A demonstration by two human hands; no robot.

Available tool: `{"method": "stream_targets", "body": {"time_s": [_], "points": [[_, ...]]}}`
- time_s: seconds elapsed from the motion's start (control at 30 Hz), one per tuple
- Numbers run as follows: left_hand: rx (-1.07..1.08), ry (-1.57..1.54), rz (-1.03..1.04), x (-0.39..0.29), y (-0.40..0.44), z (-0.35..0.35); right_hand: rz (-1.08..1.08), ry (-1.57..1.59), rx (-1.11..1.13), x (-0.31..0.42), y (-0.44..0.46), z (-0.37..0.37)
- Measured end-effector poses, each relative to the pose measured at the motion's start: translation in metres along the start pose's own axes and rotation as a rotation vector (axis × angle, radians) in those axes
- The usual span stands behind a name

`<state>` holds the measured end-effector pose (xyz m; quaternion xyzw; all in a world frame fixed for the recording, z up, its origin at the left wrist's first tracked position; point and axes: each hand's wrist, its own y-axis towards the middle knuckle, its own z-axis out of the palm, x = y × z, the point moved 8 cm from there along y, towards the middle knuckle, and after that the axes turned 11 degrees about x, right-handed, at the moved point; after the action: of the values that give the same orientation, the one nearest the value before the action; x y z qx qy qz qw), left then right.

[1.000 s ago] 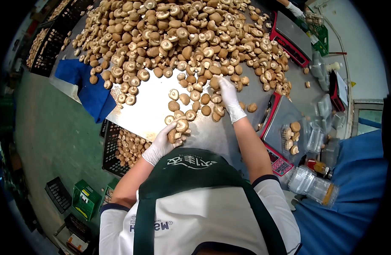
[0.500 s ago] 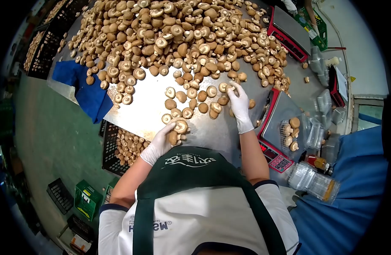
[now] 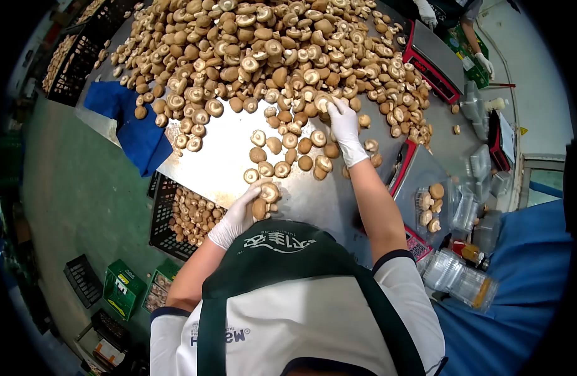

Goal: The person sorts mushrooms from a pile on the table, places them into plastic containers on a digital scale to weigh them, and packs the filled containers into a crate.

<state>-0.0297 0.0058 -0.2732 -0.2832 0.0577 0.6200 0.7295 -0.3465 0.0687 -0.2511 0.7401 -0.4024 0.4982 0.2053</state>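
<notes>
Metal table (image 3: 210, 166): heaped mushrooms (image 3: 250, 64), blue cloth (image 3: 136, 135), scales (image 3: 409, 182)

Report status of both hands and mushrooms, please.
Left hand: holding shiitakes. Right hand: touching one shiitake at pile's edge. Loose shiitakes lie between hands.

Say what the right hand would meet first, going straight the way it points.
The right hand would likely meet the mushroom heap just past the mushroom it seems to touch; depth is unclear.

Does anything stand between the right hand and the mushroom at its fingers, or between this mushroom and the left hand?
Nothing visible separates the right hand from that mushroom. Between it and the left hand, loose mushrooms lie on the table, probably low enough to pass over.
</notes>
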Motion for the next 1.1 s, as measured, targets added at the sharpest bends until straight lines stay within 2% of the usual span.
{"method": "stream_targets", "body": {"time_s": [0.03,0.07,0.1,0.13,0.17,0.2,0.23,0.27,0.3,0.37,0.4,0.43,0.5,0.53,0.57,0.63,0.73,0.83,0.97,1.03,1.1], "points": [[0.010,0.021,-0.017,0.001,-0.001,0.000,0.101,0.210,0.079,-0.005,-0.010,0.003],[0.023,0.043,-0.031,0.000,-0.001,0.001,0.067,0.262,0.109,0.003,-0.024,0.003],[0.039,0.069,-0.042,-0.001,0.001,0.002,0.026,0.137,0.072,0.022,-0.043,0.000],[0.059,0.075,-0.056,0.001,0.003,0.003,-0.061,0.021,0.154,0.017,-0.053,0.011],[0.064,0.054,-0.059,-0.001,0.005,0.007,-0.008,0.244,0.254,0.054,-0.088,0.026],[0.068,0.034,-0.063,-0.002,0.007,0.013,0.092,0.175,0.395,0.068,-0.115,0.044],[0.070,0.014,-0.071,-0.003,0.007,0.020,-0.065,0.079,0.420,0.068,-0.136,0.065],[-0.040,0.030,-0.083,-0.002,0.007,0.018,-0.084,-0.289,0.620,0.098,-0.157,0.079],[-0.014,0.046,-0.112,0.001,0.007,0.017,-0.218,-0.319,0.631,0.097,-0.172,0.095],[0.034,0.077,-0.163,0.010,0.009,0.013,-0.190,-0.083,0.587,0.085,-0.175,0.097],[-0.009,0.183,-0.155,0.002,0.007,0.017,-0.133,-0.058,0.555,0.074,-0.163,0.091],[0.030,0.136,-0.142,0.001,0.007,0.018,-0.075,-0.032,0.525,0.062,-0.145,0.082],[0.110,0.039,-0.113,0.000,0.007,0.018,-0.121,-0.171,0.280,0.047,-0.106,0.050],[0.055,0.044,-0.110,0.002,0.007,0.015,-0.266,-0.492,0.110,0.048,-0.093,0.034],[0.067,0.014,-0.089,0.001,0.007,0.013,-0.223,-0.646,0.112,0.041,-0.082,0.026],[0.090,-0.046,-0.052,0.001,0.006,0.007,-0.090,-0.824,0.322,0.005,-0.063,0.029],[0.050,-0.047,-0.007,-0.005,0.003,0.004,-0.075,-0.712,0.374,0.003,-0.058,0.022],[-0.043,-0.058,0.006,-0.010,-0.007,0.005,-0.194,-0.499,0.215,0.006,-0.066,0.004],[-0.043,-0.108,0.071,-0.017,-0.026,-0.015,0.016,-0.378,0.313,0.012,-0.107,-0.007],[-0.088,-0.115,0.113,-0.024,-0.035,-0.007,-0.092,-0.605,0.302,0.004,-0.133,0.004],[-0.129,-0.136,0.106,-0.022,-0.040,-0.012,0.051,-0.298,0.244,-0.017,-0.141,0.002]]}}
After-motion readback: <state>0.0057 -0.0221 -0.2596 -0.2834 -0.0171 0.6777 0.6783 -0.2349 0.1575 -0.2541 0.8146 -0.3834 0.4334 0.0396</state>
